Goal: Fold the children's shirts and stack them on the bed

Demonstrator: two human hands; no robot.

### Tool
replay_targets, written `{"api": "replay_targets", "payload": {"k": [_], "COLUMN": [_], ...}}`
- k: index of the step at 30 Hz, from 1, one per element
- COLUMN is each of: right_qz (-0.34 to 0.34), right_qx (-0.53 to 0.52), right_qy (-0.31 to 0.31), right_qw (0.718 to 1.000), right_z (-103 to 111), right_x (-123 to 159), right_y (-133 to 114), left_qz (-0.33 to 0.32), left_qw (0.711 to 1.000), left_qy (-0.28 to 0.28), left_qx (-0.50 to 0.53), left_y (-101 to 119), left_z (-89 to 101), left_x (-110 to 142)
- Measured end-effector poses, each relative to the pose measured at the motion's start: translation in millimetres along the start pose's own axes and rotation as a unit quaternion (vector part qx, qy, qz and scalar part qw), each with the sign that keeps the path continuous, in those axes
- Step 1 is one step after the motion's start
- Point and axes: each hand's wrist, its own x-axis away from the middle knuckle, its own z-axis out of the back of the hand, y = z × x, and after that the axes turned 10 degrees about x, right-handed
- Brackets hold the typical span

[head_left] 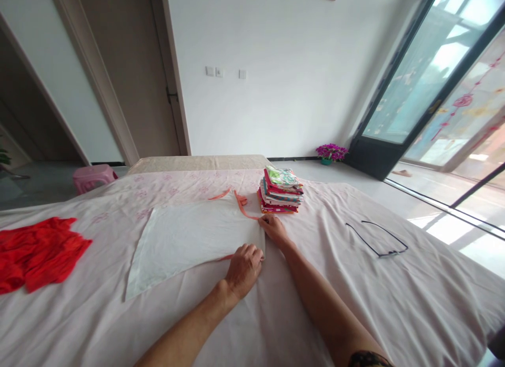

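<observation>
A white apron (193, 230) with orange ties (241, 202) lies spread on the cloth-covered surface, its wide end to the left. My left hand (245, 264) is closed on the near corner of its right end. At the far corner of that same end, my right hand (273, 229) pinches the edge beside an orange tie. Just beyond my right hand stands a stack of folded patterned cloths (280, 190), red, white and green.
A crumpled red cloth (39, 254) lies at the far left. Dark-framed glasses (381, 240) rest on the pale sheet (327, 235) to the right. Past the edge are a pink stool (94, 177), purple flowers (331, 152) and a glass door (410, 93).
</observation>
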Motion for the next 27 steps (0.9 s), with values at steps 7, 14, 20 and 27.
{"api": "replay_targets", "payload": {"k": [7,14,20,27], "right_qz": [0.055,0.046,0.04,0.027], "right_qx": [-0.172,-0.289,-0.258,-0.198], "right_qy": [0.007,-0.061,-0.065,-0.06], "right_qw": [0.984,0.954,0.963,0.978], "right_z": [-3.6,-1.6,-1.3,1.9], "right_x": [-2.2,-19.0,-40.7,-45.1], "right_y": [2.3,-12.5,-26.8,-17.1], "left_qz": [0.011,0.192,0.217,0.061], "left_qw": [0.99,0.886,0.84,0.977], "left_qy": [0.061,0.225,0.279,0.156], "left_qx": [0.129,0.357,0.411,0.134], "left_y": [-9.6,-22.5,-27.1,-12.5], "left_z": [0.4,8.5,10.6,8.9], "left_x": [1.2,-0.5,-2.8,0.9]}}
